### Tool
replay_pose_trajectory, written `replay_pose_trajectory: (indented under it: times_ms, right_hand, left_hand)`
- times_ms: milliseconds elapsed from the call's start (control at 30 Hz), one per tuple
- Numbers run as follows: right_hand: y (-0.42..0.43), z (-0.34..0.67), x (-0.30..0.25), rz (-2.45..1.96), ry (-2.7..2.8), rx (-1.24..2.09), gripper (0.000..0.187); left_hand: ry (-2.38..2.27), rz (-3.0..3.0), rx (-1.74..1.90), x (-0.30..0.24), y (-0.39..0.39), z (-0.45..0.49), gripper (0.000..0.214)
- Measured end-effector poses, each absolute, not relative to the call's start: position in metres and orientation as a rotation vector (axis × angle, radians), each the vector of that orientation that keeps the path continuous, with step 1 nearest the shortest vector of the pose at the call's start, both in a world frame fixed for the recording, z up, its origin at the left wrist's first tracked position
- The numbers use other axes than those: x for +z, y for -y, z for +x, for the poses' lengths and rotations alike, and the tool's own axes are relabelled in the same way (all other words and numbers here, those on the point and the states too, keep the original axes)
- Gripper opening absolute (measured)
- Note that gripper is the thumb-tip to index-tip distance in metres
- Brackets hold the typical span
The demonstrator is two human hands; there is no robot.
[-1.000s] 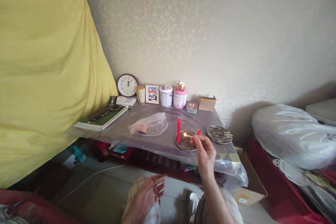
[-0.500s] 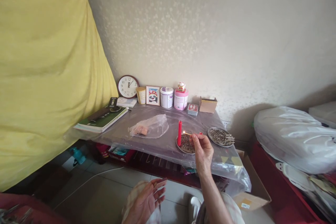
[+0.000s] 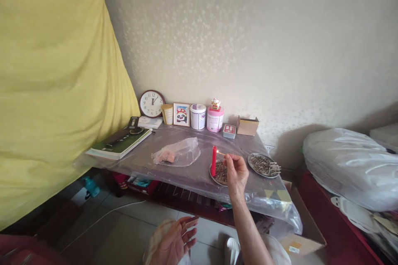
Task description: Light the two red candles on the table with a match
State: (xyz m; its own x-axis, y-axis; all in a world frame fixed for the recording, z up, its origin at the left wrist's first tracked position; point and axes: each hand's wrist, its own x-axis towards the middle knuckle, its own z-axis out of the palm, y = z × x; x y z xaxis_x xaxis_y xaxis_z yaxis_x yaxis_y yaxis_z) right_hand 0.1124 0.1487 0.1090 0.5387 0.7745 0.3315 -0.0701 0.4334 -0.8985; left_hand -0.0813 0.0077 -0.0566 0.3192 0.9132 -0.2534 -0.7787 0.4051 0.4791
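Note:
A lit match (image 3: 221, 152) is pinched between the thumb and fingers of my right hand (image 3: 237, 174). Its flame glows just right of the top of a red candle (image 3: 214, 162), close to the wick. The candle stands upright at the left side of a round metal dish (image 3: 221, 174) filled with small dark grains, partly hidden by my hand. Low in front of the table, my left hand (image 3: 175, 240) holds a small brown-sided matchbox (image 3: 190, 221) between thumb and fingers, the other fingers loosely curled.
On the plastic-covered table (image 3: 186, 178), a second dish (image 3: 263, 165) holds grains and several sticks. A clear bag (image 3: 183, 153) with a pinkish block lies left. A clock (image 3: 152, 103), tubs (image 3: 198, 116), and a cardboard box (image 3: 248, 125) line the wall. A green book (image 3: 120, 143) lies near the yellow curtain (image 3: 56, 83).
My right hand has raised the lit match and brought its flame closer to the candle's top. My left hand stays nearly where it was, still holding the matchbox.

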Motion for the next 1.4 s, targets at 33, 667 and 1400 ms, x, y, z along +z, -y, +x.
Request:
replay_pose_trajectory:
  times_ms: [33, 667, 1400]
  right_hand:
    - [-0.151, 0.112, 0.109, -0.992, 0.851, 0.605, 0.049]
    - [-0.170, 0.110, 0.114, -0.986, 0.897, 0.592, 0.041]
    - [-0.177, 0.109, 0.109, -1.004, 0.937, 0.543, 0.043]
  left_hand:
    - [-0.527, 0.293, 1.132, -0.057, -0.008, -0.082, 0.021]
    - [-0.470, 0.313, 1.089, -0.068, -0.012, -0.085, 0.025]
    - [-0.453, 0.325, 1.068, -0.068, -0.012, -0.087, 0.024]
